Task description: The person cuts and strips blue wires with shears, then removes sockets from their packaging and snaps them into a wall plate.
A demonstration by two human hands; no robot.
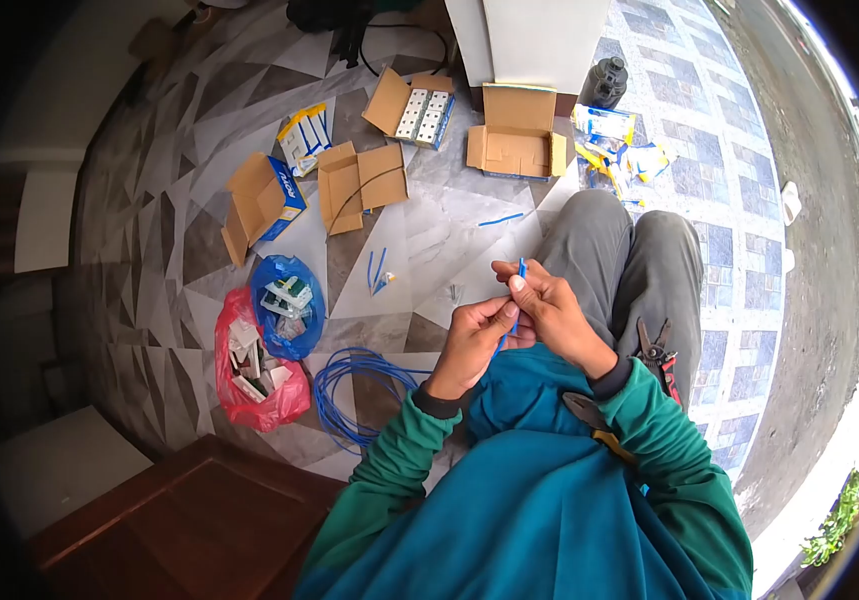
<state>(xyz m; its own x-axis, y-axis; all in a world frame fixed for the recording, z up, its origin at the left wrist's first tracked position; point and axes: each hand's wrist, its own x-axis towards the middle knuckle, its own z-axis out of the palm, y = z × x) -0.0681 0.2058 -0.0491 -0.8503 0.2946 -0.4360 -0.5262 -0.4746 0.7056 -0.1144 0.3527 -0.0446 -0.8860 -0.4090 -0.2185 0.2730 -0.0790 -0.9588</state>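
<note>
Above my lap, both hands meet on a thin blue cable (502, 343). My left hand (473, 338) pinches it lower down, thumb against fingers. My right hand (555, 312) grips it higher up, and a short blue end sticks out past the thumb. Fingers hide most of the stretch between. On the floor to my left lies a loose coil of blue cable (334, 398), one strand running toward my left wrist. Red-handled wire strippers (657, 355) rest on my right thigh. Pliers with a yellow handle (604, 432) lie partly under my right forearm.
Ahead stand open cardboard boxes (256, 200), one with white wall-plate-like pieces (424, 115). A blue bag (299, 330) and a pink bag (279, 410) hold packaging. Blue cable scraps (500, 219) lie on the tiles. A black bottle (606, 82) stands beside the white pillar (539, 45).
</note>
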